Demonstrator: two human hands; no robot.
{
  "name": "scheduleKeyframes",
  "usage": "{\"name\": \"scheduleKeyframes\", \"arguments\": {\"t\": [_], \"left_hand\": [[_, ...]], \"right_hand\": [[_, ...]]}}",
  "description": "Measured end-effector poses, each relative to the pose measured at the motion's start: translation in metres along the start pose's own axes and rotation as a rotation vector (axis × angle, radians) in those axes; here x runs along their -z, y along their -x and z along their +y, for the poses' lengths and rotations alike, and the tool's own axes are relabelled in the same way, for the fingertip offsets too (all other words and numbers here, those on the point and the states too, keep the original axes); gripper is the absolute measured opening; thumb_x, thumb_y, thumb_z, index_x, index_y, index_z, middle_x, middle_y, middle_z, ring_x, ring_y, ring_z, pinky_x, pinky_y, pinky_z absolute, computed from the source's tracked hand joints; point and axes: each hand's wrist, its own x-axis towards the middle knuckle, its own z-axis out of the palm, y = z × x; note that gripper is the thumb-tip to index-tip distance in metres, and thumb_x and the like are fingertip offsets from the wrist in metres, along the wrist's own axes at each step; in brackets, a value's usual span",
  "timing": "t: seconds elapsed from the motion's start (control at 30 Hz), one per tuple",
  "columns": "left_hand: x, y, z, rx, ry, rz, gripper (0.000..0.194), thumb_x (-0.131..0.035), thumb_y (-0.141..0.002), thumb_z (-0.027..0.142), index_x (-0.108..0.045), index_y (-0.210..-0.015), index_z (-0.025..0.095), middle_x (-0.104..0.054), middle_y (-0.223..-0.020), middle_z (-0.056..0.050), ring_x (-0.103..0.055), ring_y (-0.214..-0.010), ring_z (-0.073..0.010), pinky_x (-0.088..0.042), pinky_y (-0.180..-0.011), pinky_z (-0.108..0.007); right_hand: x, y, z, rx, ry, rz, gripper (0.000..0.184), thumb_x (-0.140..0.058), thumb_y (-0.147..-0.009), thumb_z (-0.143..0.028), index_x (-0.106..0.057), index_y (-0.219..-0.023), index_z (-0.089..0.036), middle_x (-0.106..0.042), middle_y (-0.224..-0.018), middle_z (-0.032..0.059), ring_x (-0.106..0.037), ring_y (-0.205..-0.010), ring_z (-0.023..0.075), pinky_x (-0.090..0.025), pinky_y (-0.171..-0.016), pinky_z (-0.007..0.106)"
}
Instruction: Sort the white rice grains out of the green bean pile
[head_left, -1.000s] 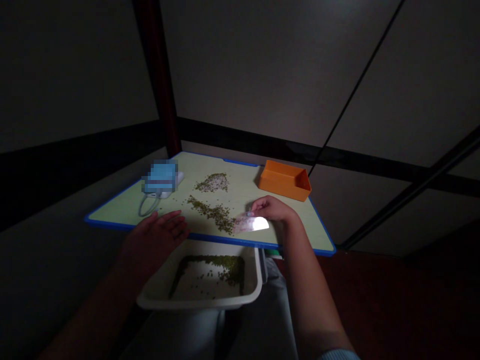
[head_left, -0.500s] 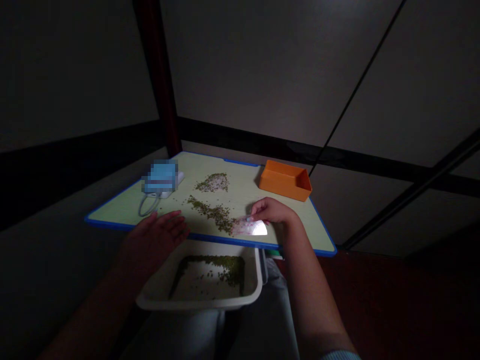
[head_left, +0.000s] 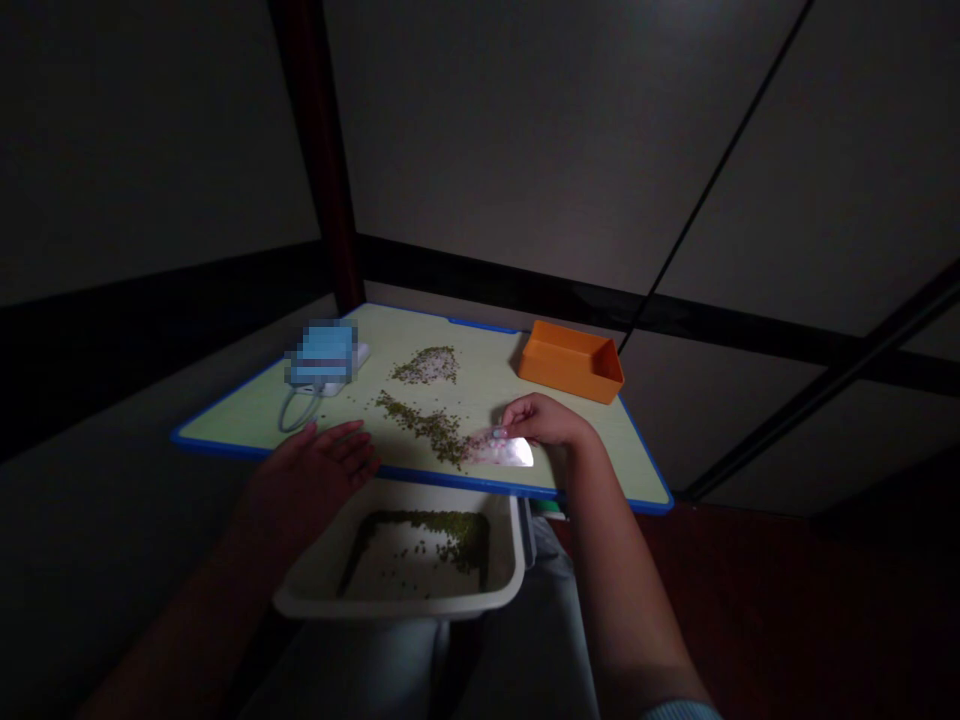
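Note:
My right hand (head_left: 541, 420) pinches a thin clear plastic sheet (head_left: 495, 450) with reddish marks and a bright glare at its right end. The sheet lies low over the pale tabletop (head_left: 600, 450), its left end touching a strip of small green grains, perhaps mung beans (head_left: 427, 420). Farther back is a second pile, where green grains surround whitish ones (head_left: 427, 367). My left hand (head_left: 322, 465) is open and holds nothing, palm up with fingers spread, at the table's front edge. Below it, a white plastic tub (head_left: 506, 585) with green grains inside rests by my lap.
An orange open box (head_left: 559, 375) stands at the table's back right. On the left sits a blurred blue object on a white base (head_left: 324, 358), with a looped grey cable (head_left: 289, 415). Blue edging rims the table, and walls rise close behind and at left.
The clear sheet has tilted slightly in my right hand, and its glare has changed shape. Both hands stay almost where they were, and the grain piles look nearly the same.

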Motion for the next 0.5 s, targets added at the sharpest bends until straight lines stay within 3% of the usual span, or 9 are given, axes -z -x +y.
{"name": "scheduleKeyframes", "arguments": {"t": [0.5], "left_hand": [[-0.0018, 0.0017, -0.0004, -0.004, 0.0, 0.016, 0.034, -0.036, -0.082, 0.036, -0.062, -0.093, 0.017, -0.068, -0.091, -0.009, -0.061, -0.088, -0.0186, -0.052, -0.08, -0.037]], "right_hand": [[-0.0049, -0.0024, -0.0005, 0.002, 0.021, -0.005, 0.023, -0.072, -0.063, -0.032, -0.06, -0.064, -0.013, -0.055, -0.046, -0.0058, -0.039, -0.04, 0.0037, -0.024, -0.042, 0.019]]}}
